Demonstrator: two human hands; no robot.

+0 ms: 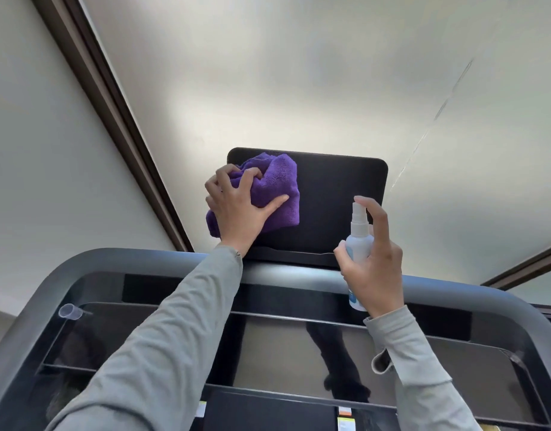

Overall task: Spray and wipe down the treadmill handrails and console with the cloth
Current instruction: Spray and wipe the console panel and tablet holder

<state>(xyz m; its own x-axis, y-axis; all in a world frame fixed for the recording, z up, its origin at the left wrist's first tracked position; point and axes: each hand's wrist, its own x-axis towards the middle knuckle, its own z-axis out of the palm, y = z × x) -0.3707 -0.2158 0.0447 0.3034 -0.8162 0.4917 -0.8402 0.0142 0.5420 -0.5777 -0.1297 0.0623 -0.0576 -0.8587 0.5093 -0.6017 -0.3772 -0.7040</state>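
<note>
A pale wall fills the upper frame, crossed on the left by a dark brown trim strip running diagonally down toward the machine. Below it, the treadmill's grey handrail curves in from the left and runs across the width of the view, framing the glossy dark console deck, which reflects a dim silhouette. Rising above the rail at centre is the black console screen, a rounded rectangle tilted toward the viewer.

Two arms in light grey sleeves reach up from the bottom of the frame, the hands well apart. The left hand grips a bunched purple cloth and presses it against the upper left part of the screen, fingers curled into the folds and thumb stretched across the fabric. The cloth covers the screen's left edge and hangs slightly past it.

The right hand holds a small white spray bottle upright just in front of the screen's lower right corner, fingers wrapped round its body and the index finger arched over the nozzle top. A blue label shows on the bottle, too small to read.

A small clear plastic cap lies on its side on the console deck's left end. Small white and orange stickers sit at the bottom edge.
</note>
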